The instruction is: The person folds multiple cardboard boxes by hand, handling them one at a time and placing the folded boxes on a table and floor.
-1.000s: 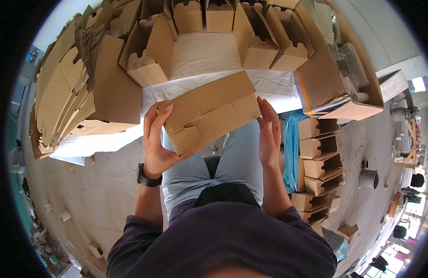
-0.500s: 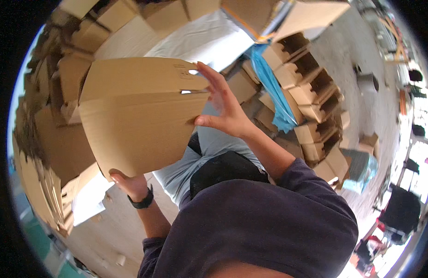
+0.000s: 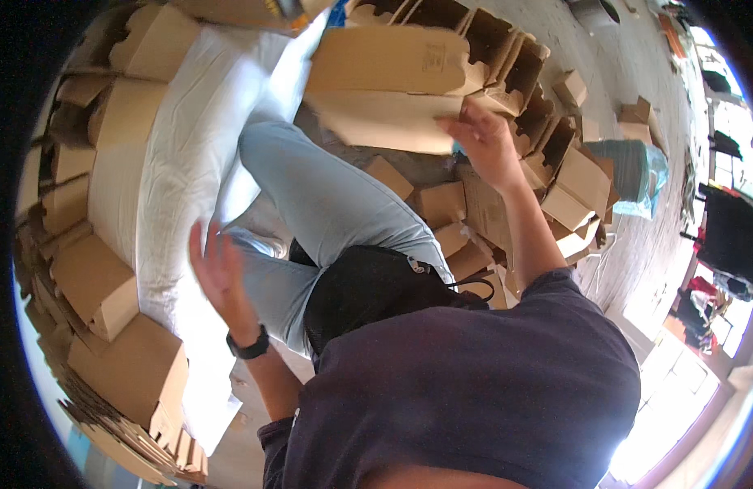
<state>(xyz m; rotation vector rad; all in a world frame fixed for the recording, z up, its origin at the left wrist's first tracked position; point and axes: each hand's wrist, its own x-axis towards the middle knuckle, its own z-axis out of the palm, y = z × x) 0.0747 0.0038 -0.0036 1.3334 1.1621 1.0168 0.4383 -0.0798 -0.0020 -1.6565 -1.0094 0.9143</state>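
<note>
A brown cardboard box (image 3: 384, 98) with notched flap edges is at the top centre, beyond my knees and beside a row of similar boxes. My right hand (image 3: 486, 147) has its fingers bent round the box's lower right corner, with the thumb toward its near face. Part of that grip is blurred. On the left, my left hand (image 3: 219, 277), with a dark wristband, is empty, its fingers apart and smeared a little by motion. It hovers near a white sheet (image 3: 181, 187).
Folded notched boxes (image 3: 519, 69) stand in a row at the upper right. Loose cardboard boxes (image 3: 441, 204) lie below them. More boxes (image 3: 95, 281) and flat cardboard (image 3: 132, 448) line the left. A blue-wrapped bundle (image 3: 629, 175) is on the right floor.
The box has moved from in front of me on the left to the upper right, beside the row. My left hand has let go of it. The view has turned.
</note>
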